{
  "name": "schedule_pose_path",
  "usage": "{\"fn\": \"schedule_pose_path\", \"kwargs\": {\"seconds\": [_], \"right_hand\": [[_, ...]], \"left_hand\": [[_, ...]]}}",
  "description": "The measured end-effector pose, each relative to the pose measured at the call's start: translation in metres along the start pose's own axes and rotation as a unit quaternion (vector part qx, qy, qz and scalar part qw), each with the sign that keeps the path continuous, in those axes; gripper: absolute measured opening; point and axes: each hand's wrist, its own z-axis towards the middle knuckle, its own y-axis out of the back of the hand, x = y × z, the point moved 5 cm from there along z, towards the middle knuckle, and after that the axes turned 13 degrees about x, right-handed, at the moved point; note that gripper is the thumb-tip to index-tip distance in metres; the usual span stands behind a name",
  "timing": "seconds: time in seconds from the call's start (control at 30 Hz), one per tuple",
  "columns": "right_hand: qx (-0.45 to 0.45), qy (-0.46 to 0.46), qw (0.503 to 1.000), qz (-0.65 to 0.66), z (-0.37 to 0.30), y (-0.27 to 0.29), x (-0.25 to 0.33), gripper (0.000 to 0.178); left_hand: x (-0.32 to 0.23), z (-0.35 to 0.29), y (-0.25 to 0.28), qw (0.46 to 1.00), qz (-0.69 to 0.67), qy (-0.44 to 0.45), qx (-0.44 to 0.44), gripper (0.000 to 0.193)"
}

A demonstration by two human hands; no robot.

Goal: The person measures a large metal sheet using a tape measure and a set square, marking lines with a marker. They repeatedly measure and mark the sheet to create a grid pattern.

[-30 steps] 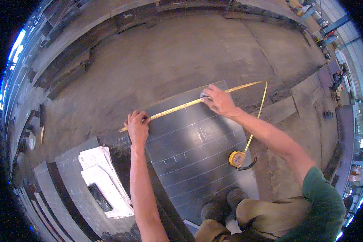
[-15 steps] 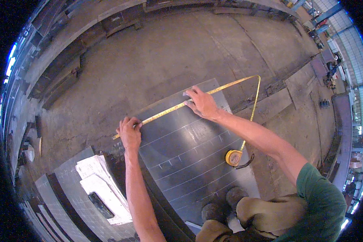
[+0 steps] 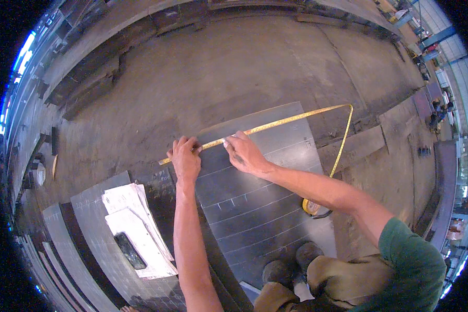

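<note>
A yellow tape measure blade [image 3: 286, 121] stretches across a dark steel plate [image 3: 255, 208] ruled with white lines. My left hand [image 3: 186, 160] pinches the blade near its free end, at the plate's left edge. To its right, my right hand [image 3: 246, 155] rests at the blade with thumb and fingers drawn together. Its fingertips look pale, and whatever sits between them is too small to make out. Beyond the plate's right edge the blade kinks and runs back to the yellow tape case [image 3: 310, 207], partly behind my right forearm.
At left, white paper sheets [image 3: 132, 221] and a black phone [image 3: 130, 250] lie on another marked plate [image 3: 96, 208]. My boots [image 3: 277, 273] stand on the ruled plate. Long steel beams [image 3: 161, 26] curve along the far side of the floor. More steel pieces lie at right.
My right hand has slid left along the blade, closer to my left hand, and its fingers have drawn in. My left hand keeps its hold. The whole view has shifted slightly.
</note>
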Motion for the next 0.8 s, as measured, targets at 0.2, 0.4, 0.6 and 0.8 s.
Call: {"fn": "schedule_pose_path", "kwargs": {"seconds": [0.2, 0.4, 0.6, 0.8], "right_hand": [[0.043, -0.158, 0.98, 0.113, 0.005, -0.008, 0.005, 0.016], [0.04, -0.161, 0.986, 0.015, 0.009, -0.009, -0.005, 0.02], [0.054, -0.134, 0.989, -0.002, 0.013, -0.014, -0.007, 0.019], [0.053, -0.148, 0.987, 0.014, 0.013, -0.014, -0.008, 0.019]], "left_hand": [[0.0, -0.003, 0.004, 1.0, 0.014, 0.007, 0.011, 0.013], [-0.01, 0.0, 0.005, 0.999, 0.005, 0.017, 0.026, 0.011], [-0.006, 0.001, 0.006, 0.998, 0.022, 0.029, 0.042, 0.01], [-0.007, 0.001, 0.004, 0.999, 0.003, 0.027, 0.038, 0.012]]}}
